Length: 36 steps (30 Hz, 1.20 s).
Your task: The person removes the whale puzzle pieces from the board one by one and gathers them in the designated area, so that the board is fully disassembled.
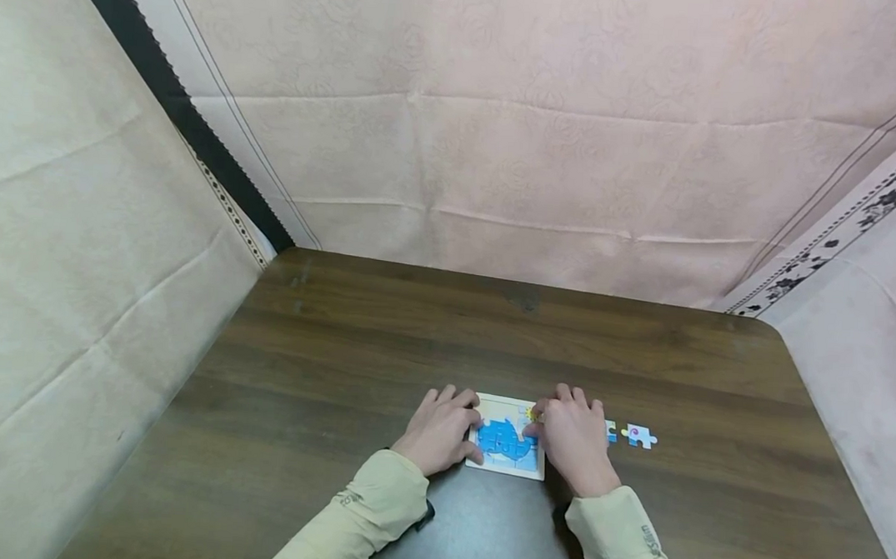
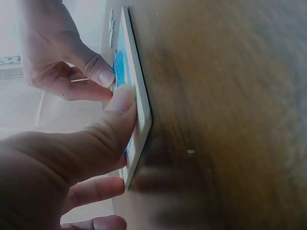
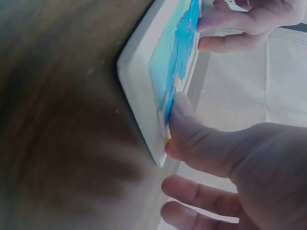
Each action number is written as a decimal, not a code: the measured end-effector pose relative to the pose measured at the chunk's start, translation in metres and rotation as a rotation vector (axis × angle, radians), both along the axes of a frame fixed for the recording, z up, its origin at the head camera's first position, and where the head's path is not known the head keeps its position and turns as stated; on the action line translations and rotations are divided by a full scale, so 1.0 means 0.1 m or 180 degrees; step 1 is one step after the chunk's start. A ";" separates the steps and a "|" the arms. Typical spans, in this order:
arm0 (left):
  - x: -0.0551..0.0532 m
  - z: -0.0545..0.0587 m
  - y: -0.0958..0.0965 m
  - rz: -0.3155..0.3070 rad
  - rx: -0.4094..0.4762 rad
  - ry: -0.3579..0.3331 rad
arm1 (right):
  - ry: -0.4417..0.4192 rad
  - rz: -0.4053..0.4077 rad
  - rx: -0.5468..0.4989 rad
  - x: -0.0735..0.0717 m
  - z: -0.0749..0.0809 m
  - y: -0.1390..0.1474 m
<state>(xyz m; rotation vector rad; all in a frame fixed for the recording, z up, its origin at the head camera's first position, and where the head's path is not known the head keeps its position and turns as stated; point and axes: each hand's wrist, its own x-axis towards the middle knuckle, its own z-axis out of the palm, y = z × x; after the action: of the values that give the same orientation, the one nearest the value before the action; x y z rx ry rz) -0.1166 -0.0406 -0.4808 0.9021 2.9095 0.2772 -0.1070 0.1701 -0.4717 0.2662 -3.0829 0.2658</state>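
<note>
A small jigsaw puzzle board [image 1: 509,473] with a pale frame and a blue whale picture lies flat on the table. My left hand [image 1: 437,433] holds it at the left side, its thumb on the front part of the frame and its fingers along the left edge. At the right side, my right hand [image 1: 572,439] pinches a puzzle piece [image 3: 163,123] between thumb and index finger, low against the board; the fingers hide most of that piece. Beyond the right hand lie a white-and-blue loose piece [image 1: 640,436] and another loose piece [image 1: 611,432], partly covered by the hand.
The brown wooden table [image 1: 386,327] has rounded far corners. Pale cloth [image 1: 498,165] hangs behind it and on both sides. Light-coloured sleeves [image 1: 378,502] cover both forearms.
</note>
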 end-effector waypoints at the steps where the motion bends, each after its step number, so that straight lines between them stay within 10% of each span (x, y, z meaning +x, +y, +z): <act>1: 0.00 0.00 0.00 0.0003 -0.0006 -0.0001 | -0.0025 -0.0015 -0.0024 -0.01 0.00 0.00; 36: 0.01 -0.01 -0.01 -0.0001 0.0012 0.0010 | 0.0048 -0.0242 0.0081 0.03 -0.01 -0.06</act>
<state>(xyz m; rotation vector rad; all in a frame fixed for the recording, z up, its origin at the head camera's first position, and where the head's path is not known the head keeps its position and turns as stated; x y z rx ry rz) -0.1161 -0.0419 -0.4816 0.9042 2.9127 0.2816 -0.1038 0.1640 -0.4724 0.1507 -3.0750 0.2208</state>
